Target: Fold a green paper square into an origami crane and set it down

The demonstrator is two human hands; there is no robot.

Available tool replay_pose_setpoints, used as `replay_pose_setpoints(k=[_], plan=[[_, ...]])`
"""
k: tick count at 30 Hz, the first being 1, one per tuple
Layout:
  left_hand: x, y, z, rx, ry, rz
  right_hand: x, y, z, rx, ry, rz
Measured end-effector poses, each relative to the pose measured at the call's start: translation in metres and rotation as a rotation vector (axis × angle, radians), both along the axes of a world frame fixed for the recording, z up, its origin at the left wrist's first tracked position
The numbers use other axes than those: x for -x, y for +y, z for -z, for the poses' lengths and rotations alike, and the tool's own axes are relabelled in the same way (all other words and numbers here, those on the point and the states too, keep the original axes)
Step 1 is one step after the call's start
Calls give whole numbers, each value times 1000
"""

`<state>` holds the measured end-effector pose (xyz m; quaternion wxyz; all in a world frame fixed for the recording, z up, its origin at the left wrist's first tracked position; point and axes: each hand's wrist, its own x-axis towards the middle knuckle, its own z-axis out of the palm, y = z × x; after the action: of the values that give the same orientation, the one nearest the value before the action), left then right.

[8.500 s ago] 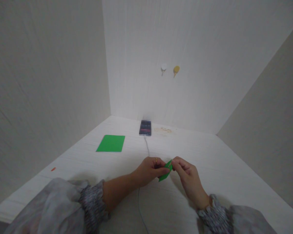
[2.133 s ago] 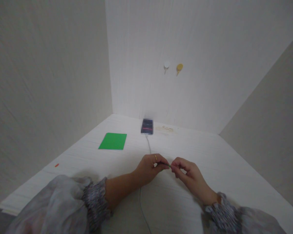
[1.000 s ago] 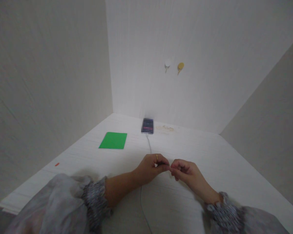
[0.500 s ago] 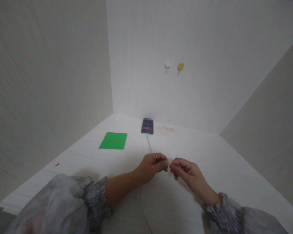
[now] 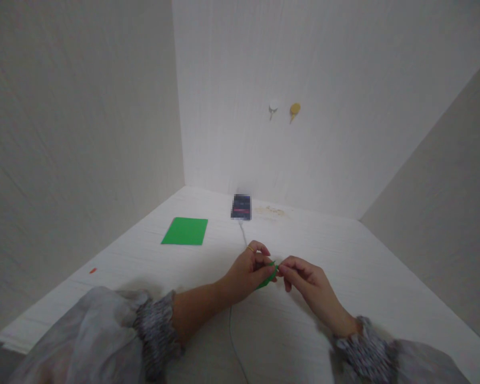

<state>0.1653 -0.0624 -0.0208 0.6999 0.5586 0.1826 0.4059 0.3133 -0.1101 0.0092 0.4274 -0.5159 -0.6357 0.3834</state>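
A small folded green piece (image 5: 268, 280), seemingly paper, is pinched between the thumb and fingers of my left hand (image 5: 248, 272), which has a ring on one finger. My right hand (image 5: 310, 282) pinches the pointed right tip of the same piece with thumb and forefinger. The two hands nearly meet above the white table. Part of the piece is hidden behind the left fingers. A flat green square sheet (image 5: 185, 231) lies on the table, up and to the left of my hands.
A phone-like device (image 5: 241, 207), its picture blurred, stands near the back wall. Its pale cable (image 5: 232, 338) runs under my left arm towards me. A small orange bit (image 5: 93, 271) lies at the left. White (image 5: 273, 105) and yellow (image 5: 295, 109) round hooks are on the wall.
My left fingers have lifted and spread somewhat, showing more of the green piece. The right fingertips, earlier just beside it, now pinch its tip.
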Motion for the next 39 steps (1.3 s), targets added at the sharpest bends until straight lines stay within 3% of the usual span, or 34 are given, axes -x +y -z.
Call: replay_pose_setpoints(k=[7,11,17,24,30,36,39], plan=[[1,0,3,-122,146,-26,0,3,8,50,15,23],[2,0,2,-189,232,-49,-2,2,10,-33,-107,58],[3,2,3,-80,195,-10,-5,1,11,-168,-238,122],[2,3,1,54,68,-52,-3,-3,6,-222,-229,50],[3,2,0,-8,110,-46,-1,-1,7,-366,-252,35],[6,4,-1,-251,361,-298,-4,0,11,-431,-196,141],[5,7,3,-220,455,-275,-5,0,11,-470,-208,161]])
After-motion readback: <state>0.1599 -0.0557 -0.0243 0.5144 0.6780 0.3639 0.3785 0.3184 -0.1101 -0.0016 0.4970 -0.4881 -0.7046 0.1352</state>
